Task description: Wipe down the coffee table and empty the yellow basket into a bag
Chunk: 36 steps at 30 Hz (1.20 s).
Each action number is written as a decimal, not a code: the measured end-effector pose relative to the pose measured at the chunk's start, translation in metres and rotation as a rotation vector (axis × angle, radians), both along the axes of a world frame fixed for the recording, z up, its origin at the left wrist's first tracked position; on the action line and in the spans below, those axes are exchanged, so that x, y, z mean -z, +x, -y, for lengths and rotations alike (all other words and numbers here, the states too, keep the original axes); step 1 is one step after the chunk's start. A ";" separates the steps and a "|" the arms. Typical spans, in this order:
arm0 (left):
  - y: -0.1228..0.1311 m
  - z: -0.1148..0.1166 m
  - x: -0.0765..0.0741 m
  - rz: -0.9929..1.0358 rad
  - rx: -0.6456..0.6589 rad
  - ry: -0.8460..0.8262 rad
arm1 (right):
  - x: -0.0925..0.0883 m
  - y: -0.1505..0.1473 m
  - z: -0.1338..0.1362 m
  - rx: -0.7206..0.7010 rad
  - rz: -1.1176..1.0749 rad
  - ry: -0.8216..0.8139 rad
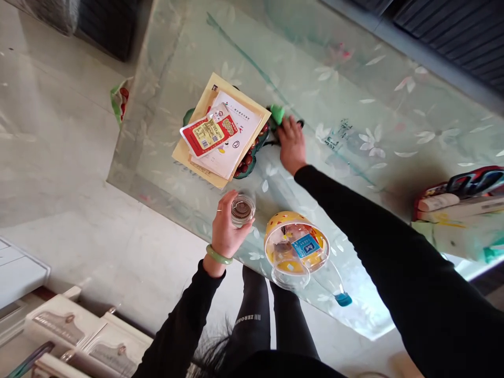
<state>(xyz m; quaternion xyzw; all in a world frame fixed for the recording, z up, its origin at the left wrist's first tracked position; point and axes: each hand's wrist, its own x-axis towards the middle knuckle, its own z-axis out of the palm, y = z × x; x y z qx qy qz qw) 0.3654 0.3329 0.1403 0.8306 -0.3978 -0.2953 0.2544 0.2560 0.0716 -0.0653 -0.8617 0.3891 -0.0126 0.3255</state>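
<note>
My left hand point(226, 223) is wrapped round a small clear glass point(242, 209) near the front edge of the glass-topped table point(354, 94). My right hand point(291, 143) reaches further in and rests, fingers curled, on a small green thing point(276, 113) next to a dark green dish of red fruit point(249, 157). A stack of papers and a red-and-yellow packet point(208, 134) lies over that dish. A yellow bowl with a clear jug and a blue card in it point(296, 249) stands between my arms.
Books and packets point(460, 202) are piled at the table's right end. A blue-tipped clear item point(342, 296) lies by the near edge. White drawer units point(66, 328) stand on the pale floor at lower left. A bag point(120, 100) sits by the table's left corner.
</note>
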 end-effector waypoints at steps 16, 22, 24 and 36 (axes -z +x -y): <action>0.006 0.018 0.001 -0.006 0.046 -0.043 | 0.013 -0.012 -0.013 -0.123 0.118 0.117; 0.001 0.015 -0.013 -0.015 0.055 -0.020 | -0.012 -0.046 -0.080 -0.624 0.340 0.133; 0.004 0.017 -0.021 -0.010 0.071 -0.019 | -0.016 -0.030 -0.087 -0.693 0.384 0.166; 0.009 0.058 -0.013 -0.017 0.177 -0.097 | -0.030 -0.231 -0.070 -0.276 0.234 0.211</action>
